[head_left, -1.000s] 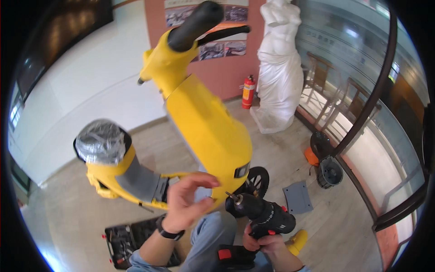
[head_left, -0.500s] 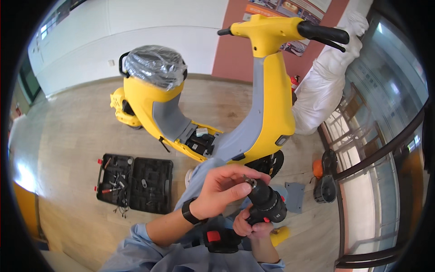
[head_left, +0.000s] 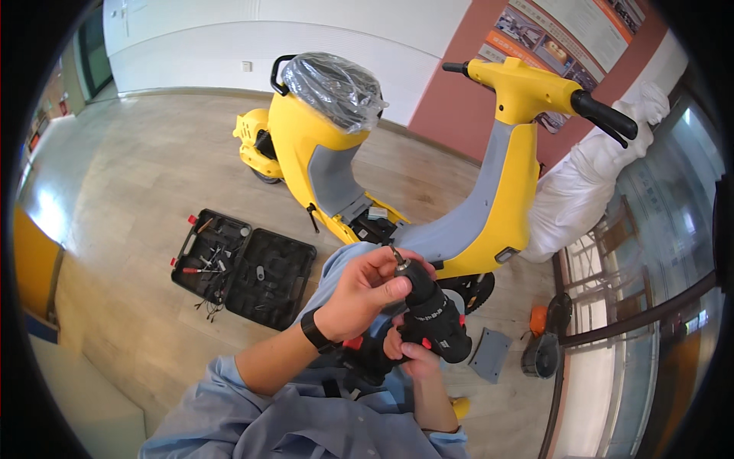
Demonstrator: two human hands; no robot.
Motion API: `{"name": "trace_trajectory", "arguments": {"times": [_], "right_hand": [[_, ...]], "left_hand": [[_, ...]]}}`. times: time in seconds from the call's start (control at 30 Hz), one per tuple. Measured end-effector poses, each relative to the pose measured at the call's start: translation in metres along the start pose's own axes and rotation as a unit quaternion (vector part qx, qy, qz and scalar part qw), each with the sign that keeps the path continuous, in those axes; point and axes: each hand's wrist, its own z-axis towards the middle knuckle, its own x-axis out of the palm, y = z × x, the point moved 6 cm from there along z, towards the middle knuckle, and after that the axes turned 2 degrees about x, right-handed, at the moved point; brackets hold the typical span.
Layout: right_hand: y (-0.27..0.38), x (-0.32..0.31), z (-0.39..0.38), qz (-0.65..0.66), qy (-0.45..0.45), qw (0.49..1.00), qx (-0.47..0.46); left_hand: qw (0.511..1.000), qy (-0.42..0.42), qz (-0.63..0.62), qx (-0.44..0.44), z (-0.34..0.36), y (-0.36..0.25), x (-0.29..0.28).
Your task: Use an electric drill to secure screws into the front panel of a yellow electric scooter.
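Observation:
I hold a black cordless drill [head_left: 437,317] in front of my body, its chuck pointing away and up. My right hand [head_left: 411,353] is wrapped around its grip. At the front, my left hand [head_left: 353,297] curls around the chuck, thumb on one side and fingers beyond it, partly hidden. A short metal bit [head_left: 397,255] sticks out of the chuck. Beyond my hands stands a yellow and grey scooter [head_left: 501,222], its floorboard compartment [head_left: 365,228] uncovered, with dark parts and a pale block inside.
An open black tool case [head_left: 269,281] with several tools lies on the floor at left. To the right are a grey panel [head_left: 489,355], a dark bucket [head_left: 541,356] and an orange item [head_left: 538,320]. A white statue [head_left: 581,187] stands behind the scooter, beside the windows.
My view has turned left, so the scooter and case appear further right. The drill has tilted more upright in my hands, and both hands keep their hold on it.

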Motion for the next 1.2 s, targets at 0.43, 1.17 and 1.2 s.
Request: {"name": "trace_trajectory", "arguments": {"times": [0.43,1.17,1.2], "right_hand": [[0.029,0.000,0.050,-0.460,-0.031,0.839,-0.290],[-0.039,-0.006,0.160,-0.637,0.283,0.670,-0.257],[-0.044,-0.006,0.163,-0.651,0.286,0.645,-0.279]], "left_hand": [[0.982,-0.127,-0.140,-0.011,-0.006,-0.011,-0.021],[0.966,-0.113,-0.224,-0.069,-0.019,-0.003,-0.185],[0.966,-0.113,-0.226,-0.060,-0.020,-0.003,-0.191]]}}
